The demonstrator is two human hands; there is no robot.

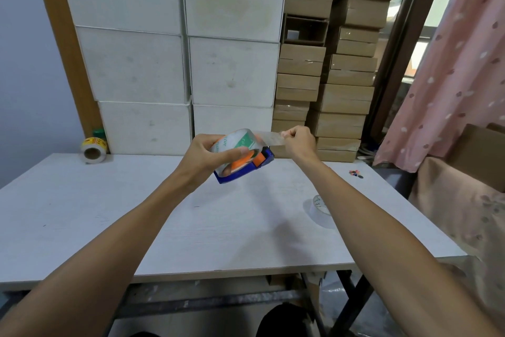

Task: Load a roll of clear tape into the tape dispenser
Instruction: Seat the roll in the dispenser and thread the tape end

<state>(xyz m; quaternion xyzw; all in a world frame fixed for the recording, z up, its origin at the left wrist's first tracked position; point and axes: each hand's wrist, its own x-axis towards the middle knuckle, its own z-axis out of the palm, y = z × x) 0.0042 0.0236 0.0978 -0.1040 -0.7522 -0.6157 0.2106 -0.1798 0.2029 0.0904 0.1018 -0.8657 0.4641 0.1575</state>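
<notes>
A blue tape dispenser [266, 157] with an orange hub is held in the air above the white table [164, 213]. A roll of clear tape [240, 140] with green print sits on the dispenser's hub. My left hand [207, 156] grips the roll and dispenser together, thumb pressed on the roll's side. My right hand [299, 141] pinches the free end of the tape strip [269, 137], which is stretched out to the right from the top of the roll.
A second clear tape roll [318, 207] lies on the table's right side, partly behind my right forearm. A yellow label roll [93, 148] stands at the back left. Small dark bits [355, 173] lie at the back right. White and brown boxes are stacked behind the table.
</notes>
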